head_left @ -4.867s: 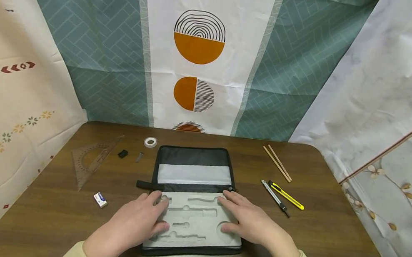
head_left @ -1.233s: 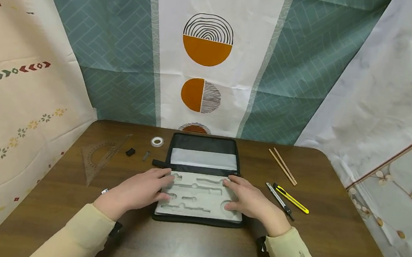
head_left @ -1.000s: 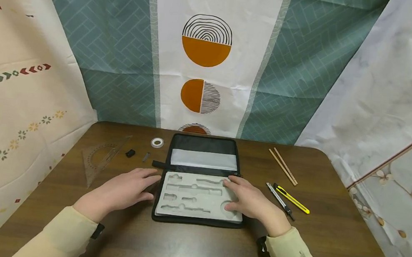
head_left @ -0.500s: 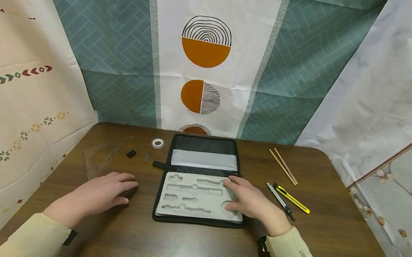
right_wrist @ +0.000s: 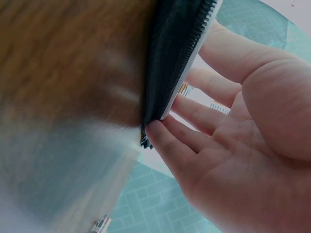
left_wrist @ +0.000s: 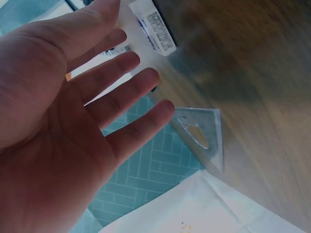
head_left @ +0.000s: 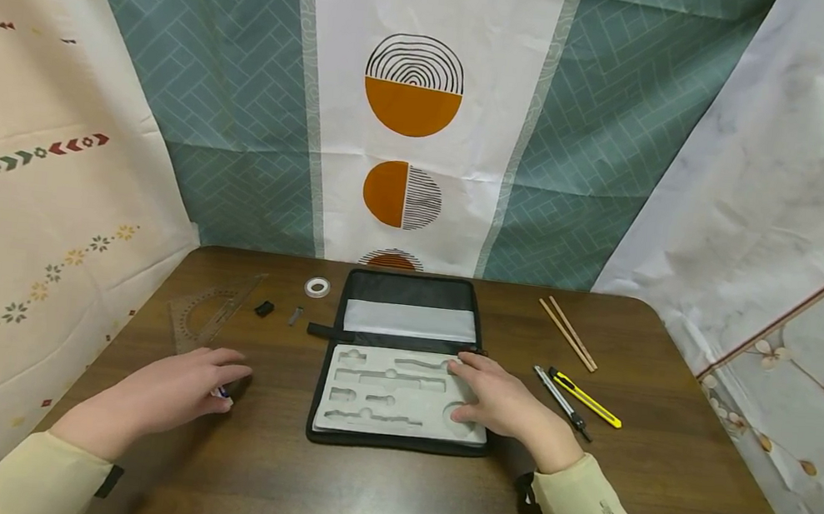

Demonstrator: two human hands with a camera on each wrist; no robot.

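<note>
My left hand (head_left: 175,391) hovers over a small white eraser (head_left: 220,393), which is mostly hidden under the fingers in the head view. In the left wrist view the eraser (left_wrist: 153,27) lies just beyond the parted thumb and fingers, and nothing is between them. An unzipped black case (head_left: 398,442) stands open in the middle, with a grey foam insert (head_left: 403,415) cut into shaped recesses. My right hand (head_left: 499,396) rests along its right edge, fingers spread. Seen from the right wrist, those fingers (right_wrist: 170,141) touch the case's zippered side (right_wrist: 175,63).
Left of the case lie a clear set square (head_left: 182,321), a black sharpener-like block (head_left: 264,308), a small grey piece (head_left: 296,316) and a white tape roll (head_left: 317,287). On the right are wooden sticks (head_left: 569,336), a compass (head_left: 562,404) and a yellow utility knife (head_left: 586,397).
The case has been pushed away from me. My left hand has then left its left side and moved left to the eraser, while my right hand has stayed on the right edge.
</note>
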